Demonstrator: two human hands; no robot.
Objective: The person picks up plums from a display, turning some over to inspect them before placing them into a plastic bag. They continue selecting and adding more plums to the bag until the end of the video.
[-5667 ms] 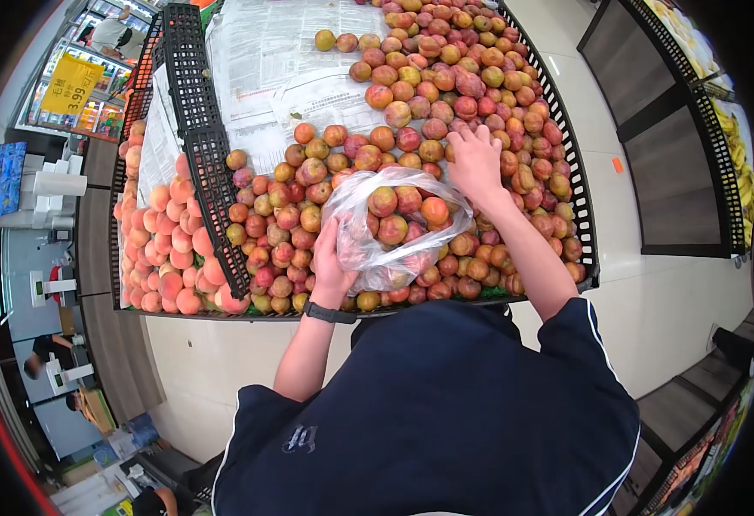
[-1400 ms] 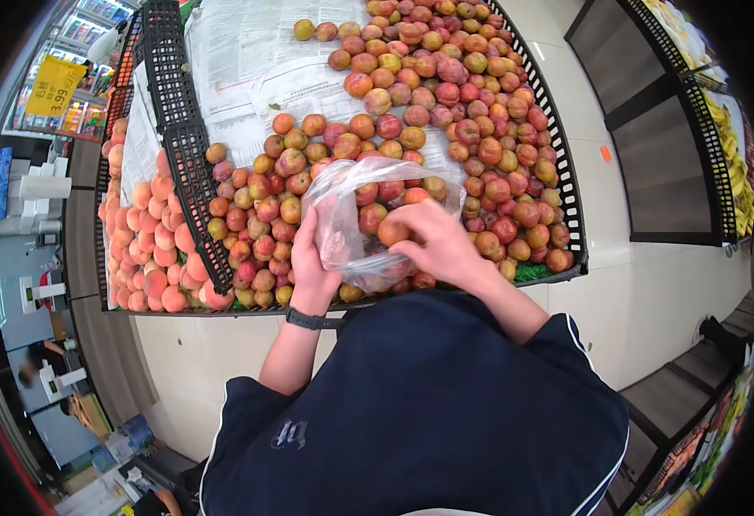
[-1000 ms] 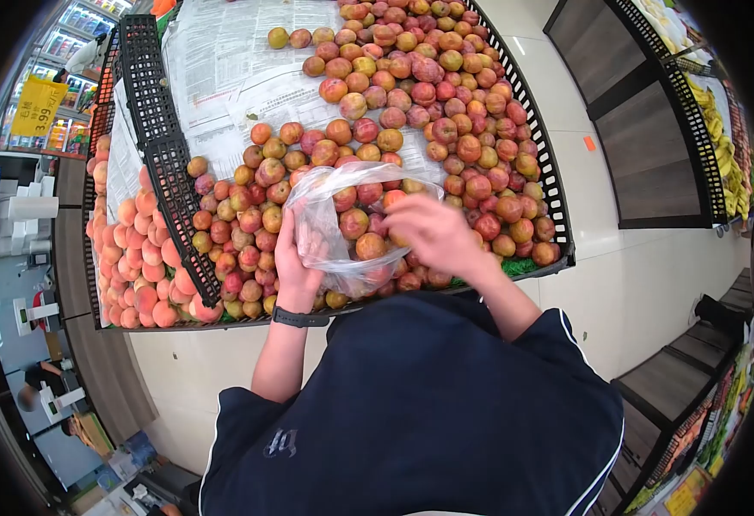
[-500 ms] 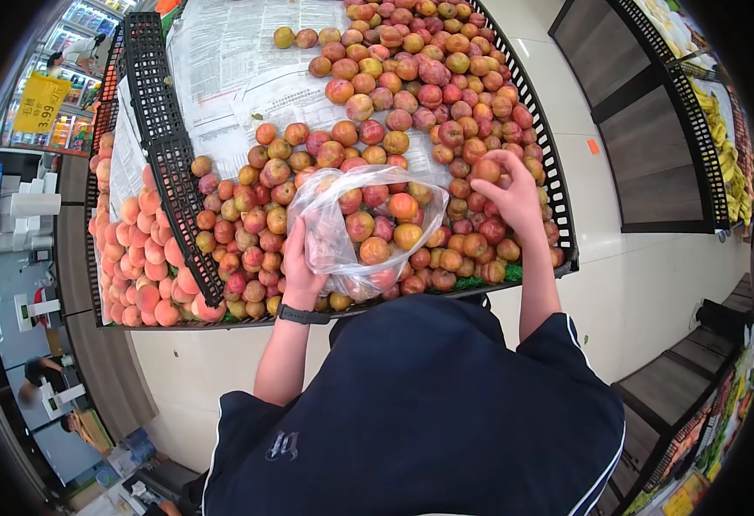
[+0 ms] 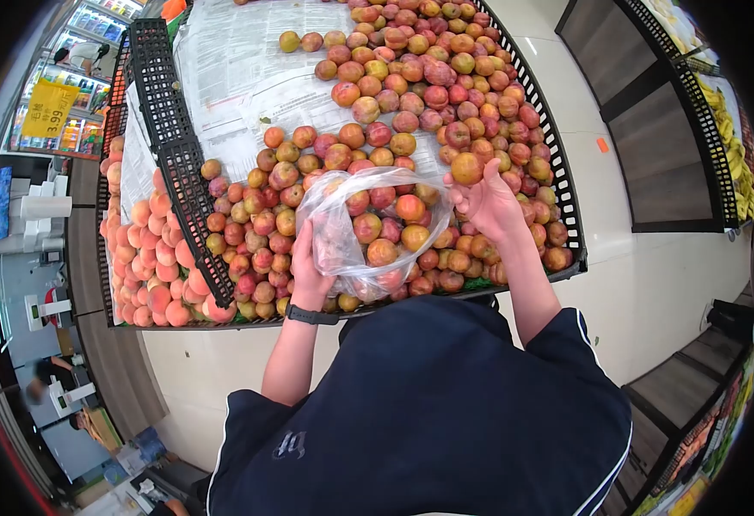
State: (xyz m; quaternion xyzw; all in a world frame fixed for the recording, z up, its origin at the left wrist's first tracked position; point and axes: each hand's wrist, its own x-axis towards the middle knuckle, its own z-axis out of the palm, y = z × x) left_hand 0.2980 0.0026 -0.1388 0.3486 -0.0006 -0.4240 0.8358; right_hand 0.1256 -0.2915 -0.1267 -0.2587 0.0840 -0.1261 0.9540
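Black plastic display bin (image 5: 569, 215), lined w/ newspaper (image 5: 230, 69) and split by slotted divider (image 5: 163, 95): peaches (image 5: 155, 262) on L side, loose plums (image 5: 471, 95) on R side, heaped up to rim. Near front edge, just above the heap, clear bag (image 5: 334, 245), open mouth upward, w/ several red-yellow fruits (image 5: 382, 251) inside. Very thin and soft, prob. slippery, w/o stiffness of its own; prob. sagging more w/ weight; best to take by gathered rim, w/ other palm under bottom if heavy. At its L side, left hand (image 5: 310, 273), grasping the film btwn thumb and partly hidden fingers. Beyond its R side, right hand (image 5: 495, 211), w/ thumb raised and fingers curled around single plum (image 5: 467, 168). Round, firm-looking, light, prob. smooth and easy to bruise; best to cradle around middle, w/o squeezing.
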